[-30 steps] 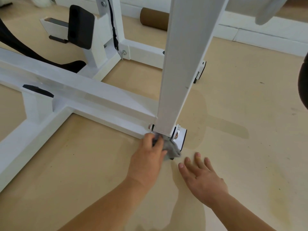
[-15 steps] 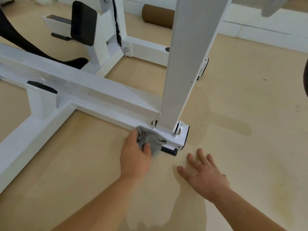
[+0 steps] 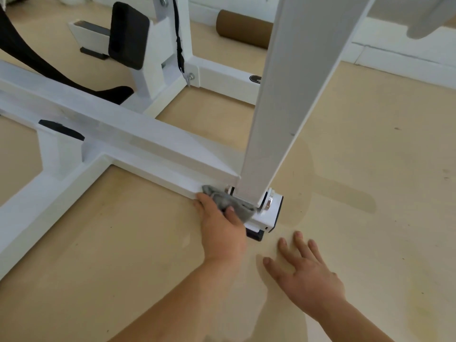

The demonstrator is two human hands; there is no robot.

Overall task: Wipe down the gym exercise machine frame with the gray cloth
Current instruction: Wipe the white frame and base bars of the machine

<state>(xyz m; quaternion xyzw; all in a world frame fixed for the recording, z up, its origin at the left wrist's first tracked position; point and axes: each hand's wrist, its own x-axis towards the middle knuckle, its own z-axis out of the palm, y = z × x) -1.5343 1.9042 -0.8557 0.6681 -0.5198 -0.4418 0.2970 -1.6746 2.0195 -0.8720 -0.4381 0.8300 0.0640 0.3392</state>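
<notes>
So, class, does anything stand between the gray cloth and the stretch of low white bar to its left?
Nothing visible does. The left hand grips the cloth against the low bar beside the upright post, and the bar's near edge runs bare leftward to the cross piece.

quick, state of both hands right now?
Left hand: grips the gray cloth against the white frame.
Right hand: open, flat on the floor.

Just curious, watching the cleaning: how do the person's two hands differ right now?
The left hand grips the gray cloth against the white frame; the right hand holds nothing. The left hand's thumb curls over the cloth; the right hand's fingers lie spread flat on the floor. Both are bare, low near the frame's end.
</notes>
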